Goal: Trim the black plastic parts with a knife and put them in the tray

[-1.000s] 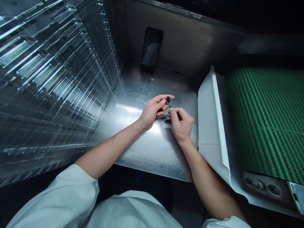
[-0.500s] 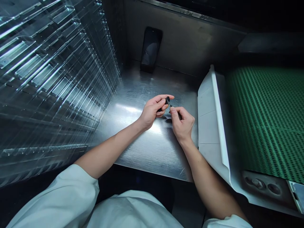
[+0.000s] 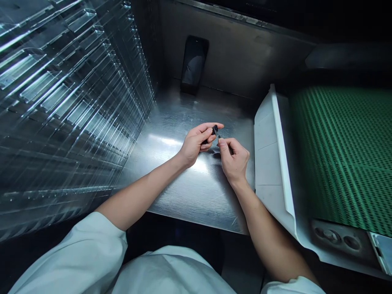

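Note:
Above the metal worktop [image 3: 180, 196], my left hand [image 3: 196, 141] is closed on a small black part [image 3: 214, 130], pinched between thumb and fingers, with the index finger stretched along its far side. Close beside it, my right hand [image 3: 235, 159] pinches a tiny piece [image 3: 218, 138] between thumb and index finger. That piece meets the black part or lies right against it; its kind is too small to make out. The palm side of both hands is hidden.
Stacked clear plastic trays [image 3: 76, 102] rise along the left. A black phone [image 3: 194, 61] leans against the back metal wall. At right stand a white side panel [image 3: 269, 151] and a green textured conveyor belt [image 3: 346, 155].
Both hands keep the same grip and place, with at most a very slight shift left. Nothing has been taken hold of or let go.

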### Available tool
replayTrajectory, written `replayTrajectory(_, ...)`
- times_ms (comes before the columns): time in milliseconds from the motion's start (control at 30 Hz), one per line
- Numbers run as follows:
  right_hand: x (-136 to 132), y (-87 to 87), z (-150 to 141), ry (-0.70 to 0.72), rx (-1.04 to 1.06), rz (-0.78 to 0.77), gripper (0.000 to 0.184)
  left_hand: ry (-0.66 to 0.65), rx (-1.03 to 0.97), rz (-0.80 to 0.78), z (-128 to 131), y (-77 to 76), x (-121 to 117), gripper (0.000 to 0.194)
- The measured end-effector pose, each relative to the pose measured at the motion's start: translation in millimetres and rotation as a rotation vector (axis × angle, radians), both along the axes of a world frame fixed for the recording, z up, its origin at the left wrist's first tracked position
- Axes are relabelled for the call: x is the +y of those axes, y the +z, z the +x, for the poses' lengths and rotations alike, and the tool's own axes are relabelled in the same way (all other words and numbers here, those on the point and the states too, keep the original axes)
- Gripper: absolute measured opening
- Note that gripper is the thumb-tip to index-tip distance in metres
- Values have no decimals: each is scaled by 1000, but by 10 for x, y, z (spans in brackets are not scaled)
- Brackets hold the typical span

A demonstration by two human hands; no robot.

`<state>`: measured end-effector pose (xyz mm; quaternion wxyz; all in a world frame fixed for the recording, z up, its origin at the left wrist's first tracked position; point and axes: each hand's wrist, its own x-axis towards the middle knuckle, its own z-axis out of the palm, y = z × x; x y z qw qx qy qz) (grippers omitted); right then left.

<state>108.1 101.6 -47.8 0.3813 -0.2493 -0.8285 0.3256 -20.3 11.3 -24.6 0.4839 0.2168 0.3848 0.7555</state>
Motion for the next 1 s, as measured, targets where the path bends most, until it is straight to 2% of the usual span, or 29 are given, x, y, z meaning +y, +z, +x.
replayTrajectory(633, 21, -46, -7, 44, 29, -6, 41, -19, -70, -5, 0, 17, 3, 23)
replayTrajectory(800, 31, -44, -1, 0, 22, -38, 46, -19, -71, -9, -12, -11, 11, 23)
replayTrajectory(1000, 43, -64, 8, -5, 159, -80, 41, -53, -79, -19, -1, -62, 29, 23)
